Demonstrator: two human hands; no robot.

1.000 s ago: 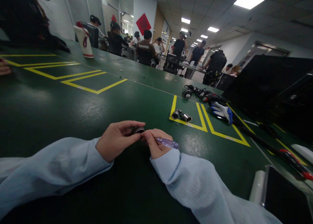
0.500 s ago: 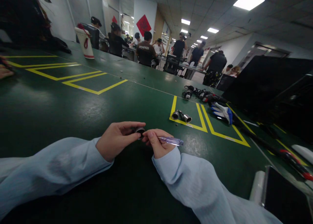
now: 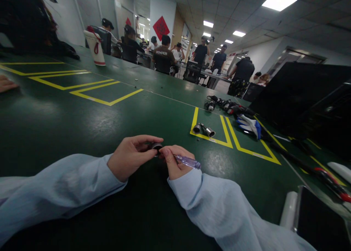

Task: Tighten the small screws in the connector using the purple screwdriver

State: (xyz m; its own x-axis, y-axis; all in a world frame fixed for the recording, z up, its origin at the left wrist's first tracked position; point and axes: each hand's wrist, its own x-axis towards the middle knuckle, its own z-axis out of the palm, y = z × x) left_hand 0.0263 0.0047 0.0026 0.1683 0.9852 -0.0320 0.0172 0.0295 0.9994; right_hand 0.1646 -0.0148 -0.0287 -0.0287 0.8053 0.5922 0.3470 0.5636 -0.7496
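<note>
My left hand [image 3: 128,156] pinches a small dark ring-shaped part [image 3: 157,146] between thumb and fingers, just above the green table [image 3: 82,123]. Facing it, my right hand [image 3: 173,163] is closed round a small screwdriver with a clear purple handle [image 3: 189,162]; its tip points at the part. Both wrists rest on the table, in light blue sleeves.
Two metal cylinders [image 3: 203,129] lie in a yellow-taped box ahead right. Beyond them are several dark parts [image 3: 222,104] and a blue-white glove [image 3: 248,124]. A paper cup [image 3: 94,47] stands far left; another person's hand [image 3: 7,84] shows at the left edge. People sit in the background.
The screwdriver handle has swung slightly down and back toward my wrist. My left hand and the part stay put. The other person's hand at the left edge has shifted a little.
</note>
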